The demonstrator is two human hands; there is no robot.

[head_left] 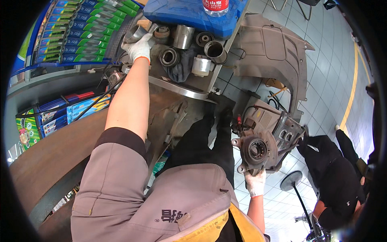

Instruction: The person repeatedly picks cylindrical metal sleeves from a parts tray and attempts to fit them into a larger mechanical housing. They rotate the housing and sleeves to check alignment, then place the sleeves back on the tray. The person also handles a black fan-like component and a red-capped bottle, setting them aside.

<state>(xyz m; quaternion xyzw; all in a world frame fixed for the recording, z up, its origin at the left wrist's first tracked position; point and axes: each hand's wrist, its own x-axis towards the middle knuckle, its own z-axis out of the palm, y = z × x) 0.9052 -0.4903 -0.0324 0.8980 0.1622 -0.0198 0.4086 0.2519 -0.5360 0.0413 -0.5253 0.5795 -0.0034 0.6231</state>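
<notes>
Work looks unfinished: left hand [139, 48] grasps a sleeve [134, 34] by the bench's [181, 88] far-left corner, right hand [255, 184] grips a loose knuckle [258, 149].

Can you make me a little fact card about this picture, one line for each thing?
Left hand: white glove, at a grey metal ring; fingers partly hidden
Right hand: white glove, holding a dark metal hub by its near edge
Bench: metal cylinders, dark cloth, blue plastic case
On the case: bottle with a red label
Right of bench: big grey panel
Far right: person in black
</notes>
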